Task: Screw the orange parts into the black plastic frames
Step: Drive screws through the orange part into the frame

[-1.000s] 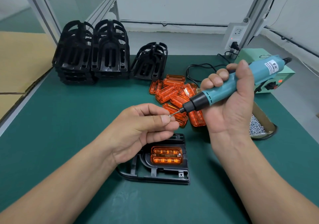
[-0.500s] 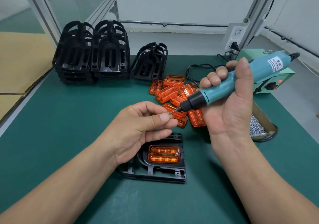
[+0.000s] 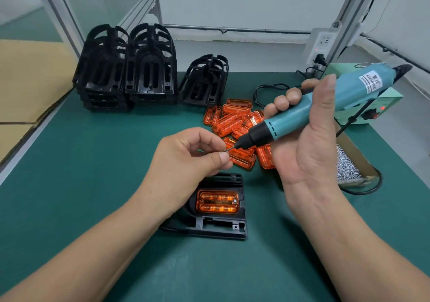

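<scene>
A black plastic frame [image 3: 218, 230] lies flat on the green mat, with an orange part [image 3: 217, 201] seated in it and one screw showing at the part's right end. Above the frame, my left hand [image 3: 186, 164] pinches a small screw between thumb and forefinger, right at the tip of the driver bit. My right hand [image 3: 309, 148] grips a teal electric screwdriver [image 3: 321, 106], held slanted with its bit pointing down-left to my left fingertips. A pile of loose orange parts [image 3: 235, 124] lies behind my hands.
Stacks of black frames [image 3: 125, 69] stand at the back left, a smaller stack [image 3: 204, 80] beside them. A cardboard box of screws [image 3: 346, 164] sits at the right. A green power supply [image 3: 372, 106] and its cables lie at the back right.
The screwdriver has tilted slightly flatter and my hands have shifted a little. The screw stays pinched at the bit tip. The frame has not visibly moved on the mat.
</scene>
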Demonstrator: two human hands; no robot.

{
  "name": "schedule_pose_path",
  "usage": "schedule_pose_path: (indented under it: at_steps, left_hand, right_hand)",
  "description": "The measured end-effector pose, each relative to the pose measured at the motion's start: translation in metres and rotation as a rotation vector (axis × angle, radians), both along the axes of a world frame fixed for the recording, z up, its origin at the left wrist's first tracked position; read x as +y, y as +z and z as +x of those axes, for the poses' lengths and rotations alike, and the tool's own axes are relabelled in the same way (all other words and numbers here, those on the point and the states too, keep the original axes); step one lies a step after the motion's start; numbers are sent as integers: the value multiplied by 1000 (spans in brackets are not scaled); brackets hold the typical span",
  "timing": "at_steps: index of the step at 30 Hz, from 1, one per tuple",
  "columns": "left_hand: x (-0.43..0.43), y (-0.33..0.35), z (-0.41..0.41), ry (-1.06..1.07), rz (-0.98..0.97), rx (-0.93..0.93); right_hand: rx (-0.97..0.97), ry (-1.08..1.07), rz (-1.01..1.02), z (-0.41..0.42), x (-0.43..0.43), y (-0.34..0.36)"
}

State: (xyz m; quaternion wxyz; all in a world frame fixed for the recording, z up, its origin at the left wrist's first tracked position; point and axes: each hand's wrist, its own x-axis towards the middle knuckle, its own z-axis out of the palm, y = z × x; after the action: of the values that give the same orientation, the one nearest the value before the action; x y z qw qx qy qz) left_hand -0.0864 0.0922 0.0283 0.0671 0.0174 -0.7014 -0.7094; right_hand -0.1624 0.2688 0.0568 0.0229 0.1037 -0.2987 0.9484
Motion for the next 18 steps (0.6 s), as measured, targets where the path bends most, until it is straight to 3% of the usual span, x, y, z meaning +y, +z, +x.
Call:
schedule_pose_path:
  at_steps: [4,7,14,18]
  left_hand:
    - [-5,-4,0,65,-378,60]
    - [-6,-6,1,65,-539,89]
    - [-7,-11,1,45,-596,114]
    - [-8,-7,0,-25,-533,91]
  right_hand:
    - [-25,8,47,0,-3,-3]
    - [-36,2,68,-1,-5,-7]
    - [-49,16,64,-3,-7,-13]
    - [-76,17,31,-5,-7,-13]
